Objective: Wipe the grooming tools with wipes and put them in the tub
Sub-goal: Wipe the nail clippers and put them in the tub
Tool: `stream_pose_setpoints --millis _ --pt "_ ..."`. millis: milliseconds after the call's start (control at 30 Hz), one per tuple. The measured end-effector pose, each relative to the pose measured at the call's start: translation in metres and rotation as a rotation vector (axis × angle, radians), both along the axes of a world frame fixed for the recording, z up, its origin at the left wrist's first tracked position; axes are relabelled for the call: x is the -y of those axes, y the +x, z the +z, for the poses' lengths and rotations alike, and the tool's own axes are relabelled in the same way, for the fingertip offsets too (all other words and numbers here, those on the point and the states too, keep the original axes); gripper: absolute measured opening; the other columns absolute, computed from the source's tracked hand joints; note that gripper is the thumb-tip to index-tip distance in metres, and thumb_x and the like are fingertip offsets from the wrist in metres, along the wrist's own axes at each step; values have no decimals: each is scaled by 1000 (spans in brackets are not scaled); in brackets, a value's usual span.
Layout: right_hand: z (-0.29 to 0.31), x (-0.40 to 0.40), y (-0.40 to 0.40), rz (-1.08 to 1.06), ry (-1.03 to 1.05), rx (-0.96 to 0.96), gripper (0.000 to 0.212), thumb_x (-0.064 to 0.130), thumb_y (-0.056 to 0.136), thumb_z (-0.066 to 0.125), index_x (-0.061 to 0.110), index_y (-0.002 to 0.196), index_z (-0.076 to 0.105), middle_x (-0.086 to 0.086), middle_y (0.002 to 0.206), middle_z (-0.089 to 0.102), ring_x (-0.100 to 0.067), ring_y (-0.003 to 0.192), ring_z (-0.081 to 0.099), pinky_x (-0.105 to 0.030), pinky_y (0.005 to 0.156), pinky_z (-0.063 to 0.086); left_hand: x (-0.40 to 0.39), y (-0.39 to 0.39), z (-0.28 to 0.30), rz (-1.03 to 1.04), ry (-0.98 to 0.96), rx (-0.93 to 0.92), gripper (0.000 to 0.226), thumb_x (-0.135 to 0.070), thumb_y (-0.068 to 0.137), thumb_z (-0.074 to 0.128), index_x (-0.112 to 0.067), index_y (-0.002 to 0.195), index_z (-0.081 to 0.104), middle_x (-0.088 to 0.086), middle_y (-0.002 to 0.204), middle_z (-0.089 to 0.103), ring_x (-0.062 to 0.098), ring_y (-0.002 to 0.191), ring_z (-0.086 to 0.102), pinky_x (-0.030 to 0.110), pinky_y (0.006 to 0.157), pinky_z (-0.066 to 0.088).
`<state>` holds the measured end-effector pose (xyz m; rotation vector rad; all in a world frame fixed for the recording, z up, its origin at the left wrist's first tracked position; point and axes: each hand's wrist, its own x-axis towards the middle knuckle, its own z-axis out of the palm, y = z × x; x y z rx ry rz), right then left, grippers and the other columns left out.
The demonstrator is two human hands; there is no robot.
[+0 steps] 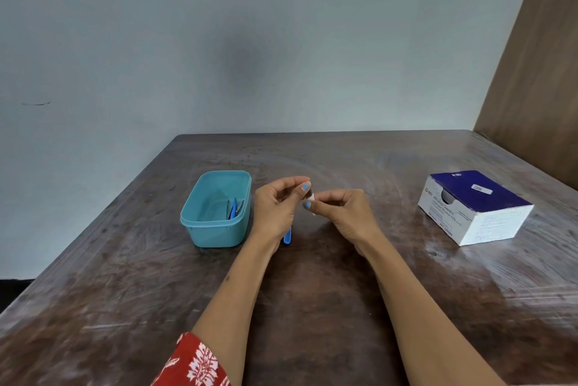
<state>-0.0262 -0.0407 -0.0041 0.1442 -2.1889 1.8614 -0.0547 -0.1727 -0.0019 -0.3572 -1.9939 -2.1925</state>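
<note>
While both hands (309, 207) pinch tool (287, 234) and wipe (311, 198), tub (215, 231) sits left, swab box (488, 223) right.

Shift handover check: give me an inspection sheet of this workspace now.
Surface: dark wooden table, scuffed and streaked.
Job's things: teal tub left of the hands, holding blue-handled tools; blue-handled tool gripped upright; white wipe at its upper end; alcohol swab box on the right, opened.
Clutter: nothing seen.
Grips: left hand holds the tool; right hand pinches the wipe against it.
Cables: nothing seen.
Surroundings: pale grey-blue wall behind; brown panel on the right.
</note>
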Motion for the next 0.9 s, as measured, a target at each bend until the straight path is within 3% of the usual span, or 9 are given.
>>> stream_pose_setpoints --millis 100,267,500,900 --pt "-2 -2 0 4 36 77 14 17 72 79 28 67 74 11 66 72 0 65 66 -6 56 46 0 -1 0 23 -15 4 13 -15 82 68 -26 86 70 -5 85 72 9 86 68 17 74 54" --pt "-1 1 0 -23 -25 -36 13 17 73 79 29 73 75 7 72 74 -6 71 69 -13 62 51 -1 0 0 7 -15 10 12 -15 81 69 -25 88 70 -5 87 72 5 85 67 11 67 52" --pt "-4 1 -2 -13 30 34 19 17 73 79 33 64 73 10 69 73 -4 68 68 -12 61 48 1 1 0 8 39 41 13 -12 82 68 -24 87 70 -5 86 72 4 82 68 11 65 53" --pt "-1 0 -3 -11 -18 -4 6 21 73 79 26 69 76 3 71 74 -9 71 69 -17 65 51 2 2 4 -26 8 -19 20 -6 76 72 -23 87 71 -4 88 72 1 80 69 10 66 51"
